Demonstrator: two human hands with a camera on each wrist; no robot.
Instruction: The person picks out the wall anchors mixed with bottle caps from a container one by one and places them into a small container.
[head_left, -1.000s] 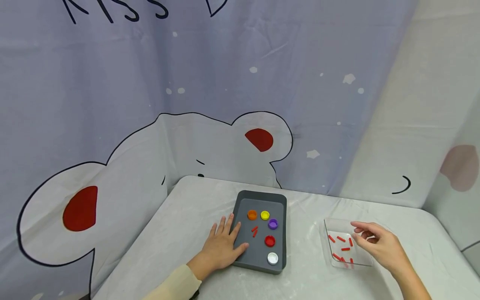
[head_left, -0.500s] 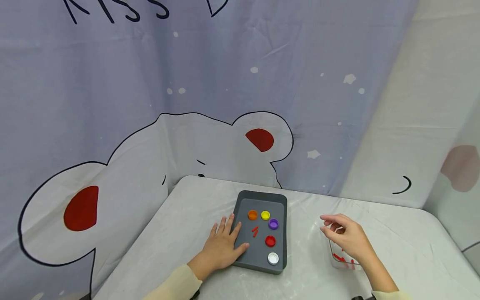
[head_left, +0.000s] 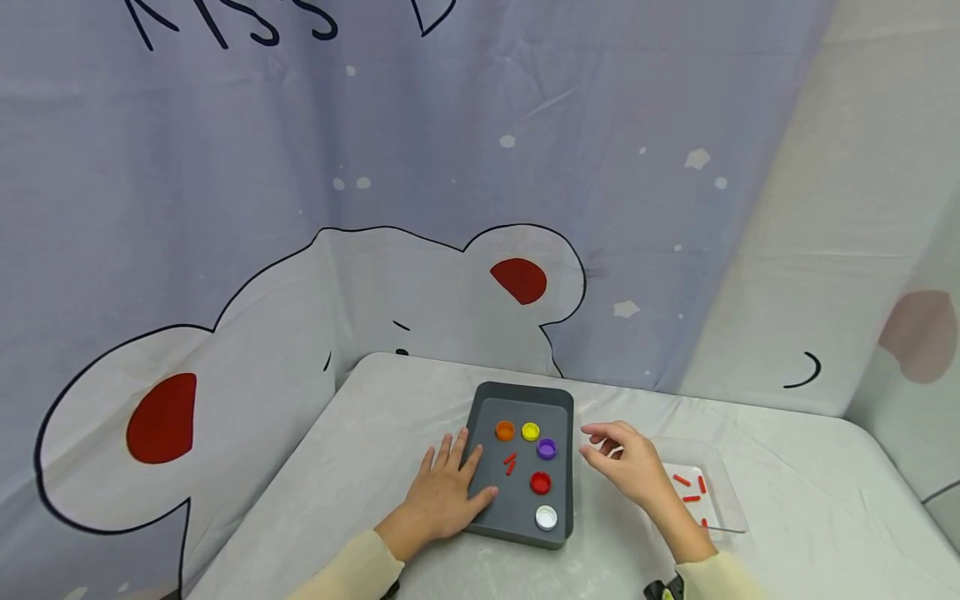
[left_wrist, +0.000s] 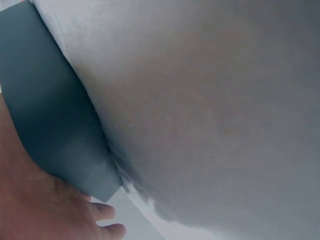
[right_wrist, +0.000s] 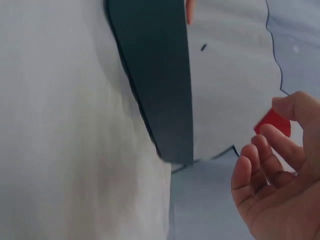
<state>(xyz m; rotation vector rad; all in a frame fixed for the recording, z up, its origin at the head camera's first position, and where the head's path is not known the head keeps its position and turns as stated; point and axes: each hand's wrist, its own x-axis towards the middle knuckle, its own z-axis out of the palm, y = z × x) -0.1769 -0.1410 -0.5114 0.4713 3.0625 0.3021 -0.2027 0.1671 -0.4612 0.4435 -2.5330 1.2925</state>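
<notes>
My left hand (head_left: 438,498) lies flat with spread fingers over the left edge of a dark grey tray (head_left: 517,533). On the tray stand round caps: orange (head_left: 505,430), yellow (head_left: 531,431), purple (head_left: 547,449), red (head_left: 540,482) and white (head_left: 546,517). Two small red sticks (head_left: 511,464) lie left of the purple cap. My right hand (head_left: 626,462) hovers just right of the tray, fingers loosely bent. In the right wrist view, a gap shows between its thumb and forefinger (right_wrist: 280,137), with nothing held. The left wrist view shows the tray's side wall (left_wrist: 55,105) beside the left hand.
A clear plastic box (head_left: 723,483) with several red sticks (head_left: 692,498) stands on the right, partly hidden behind my right hand and forearm. White cloth (head_left: 615,542) covers the table. A curtain (head_left: 637,167) with a bear drawing hangs behind it.
My right hand has moved left from above the clear box to beside the tray's right edge, fingers bent alike. The left hand, tray and caps have stayed put.
</notes>
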